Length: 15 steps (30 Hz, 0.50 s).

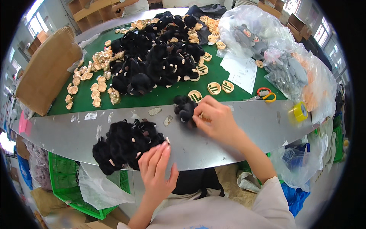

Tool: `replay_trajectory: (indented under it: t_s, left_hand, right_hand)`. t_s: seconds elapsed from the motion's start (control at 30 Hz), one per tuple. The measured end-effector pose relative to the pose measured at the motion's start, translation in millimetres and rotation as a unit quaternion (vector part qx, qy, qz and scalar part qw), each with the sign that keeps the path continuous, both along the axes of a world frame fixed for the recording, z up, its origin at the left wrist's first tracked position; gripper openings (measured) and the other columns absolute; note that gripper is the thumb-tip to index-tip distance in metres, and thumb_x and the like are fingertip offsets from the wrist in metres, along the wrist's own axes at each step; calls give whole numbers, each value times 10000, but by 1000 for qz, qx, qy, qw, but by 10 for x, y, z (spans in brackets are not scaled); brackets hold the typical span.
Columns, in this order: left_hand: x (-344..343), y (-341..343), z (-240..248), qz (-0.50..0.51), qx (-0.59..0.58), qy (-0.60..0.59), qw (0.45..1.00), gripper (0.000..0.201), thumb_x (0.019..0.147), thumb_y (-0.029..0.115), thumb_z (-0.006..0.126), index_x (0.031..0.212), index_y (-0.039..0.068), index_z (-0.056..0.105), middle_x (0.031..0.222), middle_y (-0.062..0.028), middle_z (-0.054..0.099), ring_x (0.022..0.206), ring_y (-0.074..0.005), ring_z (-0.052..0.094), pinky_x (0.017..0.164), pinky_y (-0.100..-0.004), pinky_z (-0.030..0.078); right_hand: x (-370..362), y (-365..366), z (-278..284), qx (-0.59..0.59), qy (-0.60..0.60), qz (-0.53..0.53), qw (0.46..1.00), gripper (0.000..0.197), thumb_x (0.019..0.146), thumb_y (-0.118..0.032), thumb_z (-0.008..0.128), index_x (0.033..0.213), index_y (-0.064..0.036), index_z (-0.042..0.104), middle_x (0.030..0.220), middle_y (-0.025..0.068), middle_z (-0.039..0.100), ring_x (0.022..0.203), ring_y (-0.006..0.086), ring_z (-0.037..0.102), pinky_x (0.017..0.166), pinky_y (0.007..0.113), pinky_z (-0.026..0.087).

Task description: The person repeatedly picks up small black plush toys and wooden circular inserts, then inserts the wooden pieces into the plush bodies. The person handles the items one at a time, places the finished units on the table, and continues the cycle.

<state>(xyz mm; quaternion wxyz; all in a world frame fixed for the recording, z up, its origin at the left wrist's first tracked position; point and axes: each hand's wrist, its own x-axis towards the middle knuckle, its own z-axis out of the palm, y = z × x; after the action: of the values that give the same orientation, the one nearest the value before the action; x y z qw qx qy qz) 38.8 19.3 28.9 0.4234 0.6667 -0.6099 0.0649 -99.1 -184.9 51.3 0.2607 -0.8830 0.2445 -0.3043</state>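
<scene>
My right hand [219, 118] is closed on a small black plush piece [184, 109] at the far edge of the metal strip; a bit of tan shows under its fingers. My left hand [155, 170] lies with fingers extended against the right side of a bunch of black plush pieces [122, 141] on the metal near me. Small pale parts stick out of that bunch. Beyond, on the green surface, rises a large heap of black plush pieces [156, 57]. A tan oval plastic part [195, 96] lies just past my right hand, and two similar ones sit to its right.
Orange-handled scissors [267, 94], a white paper sheet [239, 72] and yellow tape [300, 112] lie on the right. Clear bags of grey plush [248, 34] stand behind them. Left are a cardboard sheet [49, 70] and scattered tan parts [97, 87]; below hangs a green basket [65, 179].
</scene>
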Motion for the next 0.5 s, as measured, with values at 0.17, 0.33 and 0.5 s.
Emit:
replay_trajectory:
  t_s: [0.17,0.33,0.5]
  left_hand:
    - [-109,-444,-122,-23,14,-32,999,492,621,61,736,1106,58,657,1179,-72,626,1060,-290,565,924,-431,407]
    - [-187,-308,-166,-83,33,312,946,324,656,42,804,909,37,602,940,-77,626,828,-215,600,781,-286,470]
    - [-201,-220,-148,-155,121,606,770,346,703,-8,760,981,47,562,941,7,605,879,-78,563,802,-230,458]
  right_hand:
    - [-257,584,258,76,-22,81,994,126,792,-90,713,769,-84,590,853,24,582,559,164,585,529,302,477]
    - [-614,633,49,175,-166,20,970,407,796,-237,752,1110,-18,613,997,114,606,872,228,593,748,316,486]
    - [-618,806,-361,301,-148,40,941,351,838,-266,727,1072,-20,635,988,97,605,808,170,586,684,277,471]
